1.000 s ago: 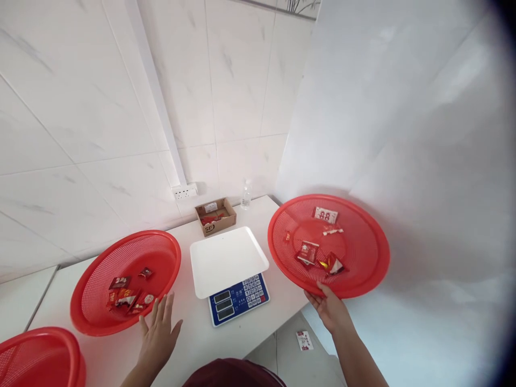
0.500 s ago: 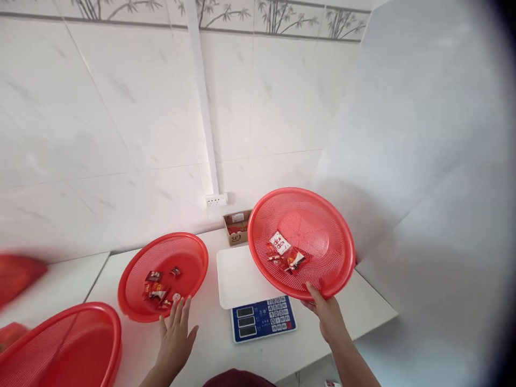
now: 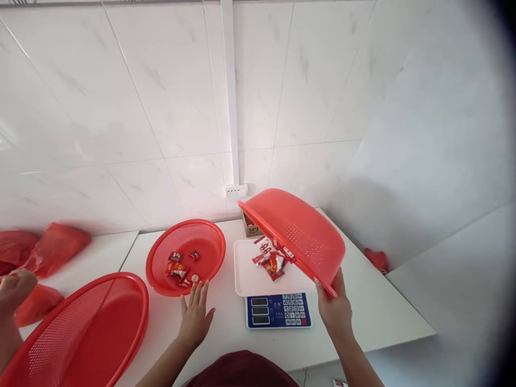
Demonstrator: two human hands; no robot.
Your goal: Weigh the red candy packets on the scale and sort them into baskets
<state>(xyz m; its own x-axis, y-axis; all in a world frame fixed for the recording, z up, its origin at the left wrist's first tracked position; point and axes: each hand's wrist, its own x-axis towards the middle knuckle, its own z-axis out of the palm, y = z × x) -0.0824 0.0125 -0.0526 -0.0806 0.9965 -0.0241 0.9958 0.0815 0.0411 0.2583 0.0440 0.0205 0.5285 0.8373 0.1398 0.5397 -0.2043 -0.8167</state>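
R grip (image 3: 335, 310): tilted plstc basket (image 3: 300, 228) (perforated) over pkts (image 3: 274, 264).

I count three round red perforated plastic baskets (image 3: 298, 226), one blue-fronted electronic scale (image 3: 278, 312) with three dark display windows (image 3: 260, 310), one white rectangular tray (image 3: 244, 269) and one brown cardboard box (image 3: 249, 232). One basket holds at least five small shiny red packets (image 3: 178, 272); those on the tray overlap, so I can't number them. My left hand (image 3: 195, 320) and my right hand (image 3: 334, 306) make two, plus one other person's hand (image 3: 18, 287).
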